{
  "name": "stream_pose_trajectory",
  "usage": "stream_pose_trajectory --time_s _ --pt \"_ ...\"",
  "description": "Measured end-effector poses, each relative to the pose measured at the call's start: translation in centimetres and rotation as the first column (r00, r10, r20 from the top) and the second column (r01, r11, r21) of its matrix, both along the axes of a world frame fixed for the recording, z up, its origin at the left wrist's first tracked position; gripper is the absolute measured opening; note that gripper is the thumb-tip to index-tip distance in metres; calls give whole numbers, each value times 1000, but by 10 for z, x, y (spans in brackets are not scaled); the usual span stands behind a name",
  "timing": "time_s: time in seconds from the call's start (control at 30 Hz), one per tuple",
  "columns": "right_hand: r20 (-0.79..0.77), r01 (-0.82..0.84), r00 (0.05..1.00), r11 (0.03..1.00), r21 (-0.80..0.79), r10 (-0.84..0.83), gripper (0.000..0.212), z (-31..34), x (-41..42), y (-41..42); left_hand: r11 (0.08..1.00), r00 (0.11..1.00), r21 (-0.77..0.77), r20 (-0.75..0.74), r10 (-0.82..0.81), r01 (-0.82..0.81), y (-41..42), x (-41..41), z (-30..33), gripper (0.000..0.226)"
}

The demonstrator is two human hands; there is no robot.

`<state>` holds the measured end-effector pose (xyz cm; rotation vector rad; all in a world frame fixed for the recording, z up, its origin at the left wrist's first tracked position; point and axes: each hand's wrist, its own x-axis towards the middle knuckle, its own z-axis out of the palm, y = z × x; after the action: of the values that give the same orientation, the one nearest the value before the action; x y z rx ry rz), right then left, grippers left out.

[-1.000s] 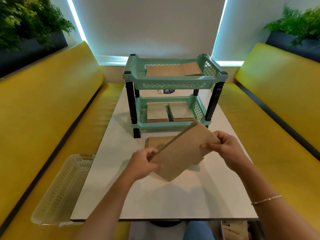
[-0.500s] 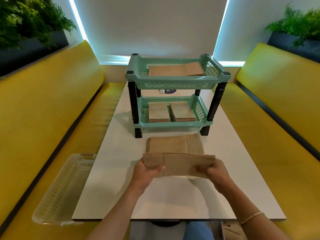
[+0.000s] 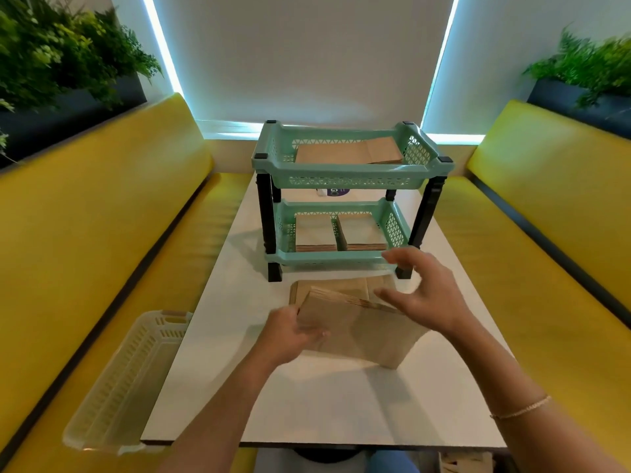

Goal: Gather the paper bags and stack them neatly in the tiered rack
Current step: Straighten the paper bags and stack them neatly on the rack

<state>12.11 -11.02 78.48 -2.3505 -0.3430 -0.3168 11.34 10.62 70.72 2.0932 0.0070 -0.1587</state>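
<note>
Yellow benches flank the white table. Just beyond both hands stands the 2-shelf rack. The left hand grips a tilted bundle of paper bags by its near edge, seemingly to square it, while the right hand hovers above with fingers spread, touching nothing.

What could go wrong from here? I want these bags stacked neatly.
Only the left hand grips the tilted bag bundle; the right hand is spread open above it, so the bags may fan out or slip. The bundle also overlaps the bags lying flat on the table and could knock them askew.
</note>
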Motion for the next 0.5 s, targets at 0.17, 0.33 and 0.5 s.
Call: stream_pose_trajectory --time_s 0.17,0.33,0.5 --pt "-71 -218 968 666 -714 242 63 73 -11 55 960 971 218 123 -207 177 -23 6 63 22" --pt "-22 -127 980 538 -833 197 29 103 -5 66 933 936 301 227 -271 197 -31 18 116 27" --pt "5 -112 984 633 -766 180 29 148 21 46 988 960 -117 272 -67 103 -17 42 145 26"
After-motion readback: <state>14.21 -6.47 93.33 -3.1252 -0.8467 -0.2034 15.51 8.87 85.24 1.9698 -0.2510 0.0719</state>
